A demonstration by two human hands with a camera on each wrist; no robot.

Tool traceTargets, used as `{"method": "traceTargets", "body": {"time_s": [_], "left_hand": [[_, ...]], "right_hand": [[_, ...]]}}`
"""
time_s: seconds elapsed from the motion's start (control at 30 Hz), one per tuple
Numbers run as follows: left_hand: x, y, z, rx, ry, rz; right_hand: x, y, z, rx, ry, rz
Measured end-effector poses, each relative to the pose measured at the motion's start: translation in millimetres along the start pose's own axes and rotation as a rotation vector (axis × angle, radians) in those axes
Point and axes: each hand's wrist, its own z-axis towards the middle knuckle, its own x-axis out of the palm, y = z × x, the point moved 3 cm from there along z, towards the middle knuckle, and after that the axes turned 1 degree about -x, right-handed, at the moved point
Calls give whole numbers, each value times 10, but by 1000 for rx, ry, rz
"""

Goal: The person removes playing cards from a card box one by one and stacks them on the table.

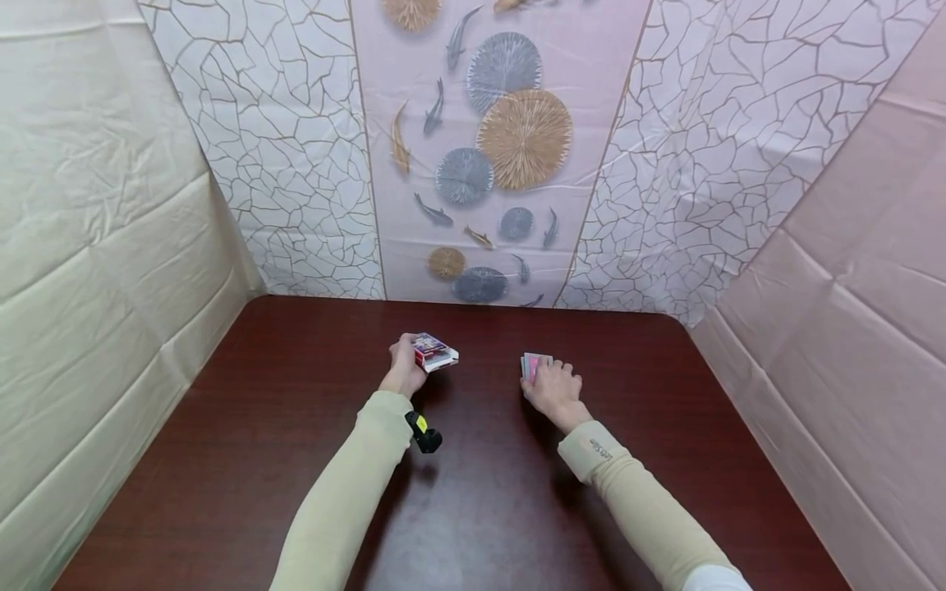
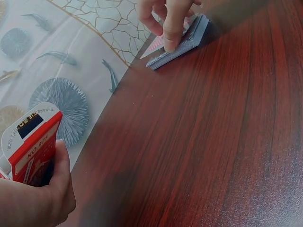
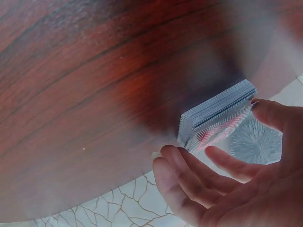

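My left hand [image 1: 404,368] grips a red and blue playing-card box [image 1: 431,346] above the far part of the table. In the left wrist view the box [image 2: 37,150] has its white end flap standing up, and my thumb lies along its side. To the right, my right hand [image 1: 553,389] holds a deck of playing cards [image 1: 533,362] by its edges, low at the tabletop. Seen from the right wrist, the deck [image 3: 218,111] is a thick stack with a pink-patterned face, thumb at one end and fingertips at the other.
The dark reddish-brown wooden table [image 1: 473,509] reaches to a patterned cloth wall [image 1: 473,222] at the back. Pale cloth panels close off the left side [image 1: 111,246] and right side [image 1: 850,312]. A black wrist device [image 1: 424,433] with a yellow label sits on the left sleeve.
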Motion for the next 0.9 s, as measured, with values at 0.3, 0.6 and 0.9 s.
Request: {"method": "traceTargets", "body": {"time_s": [0.3,0.6,0.9], "left_hand": [[-4,-7,13,4,-4,-8],[-5,-7,-2,5,9,-5],[12,-23,-42,-1,15,3]], "right_hand": [[55,6,6,-3,36,-14],[74,14,8,5,44,-9],[36,46,16,-10,23,-9]]}}
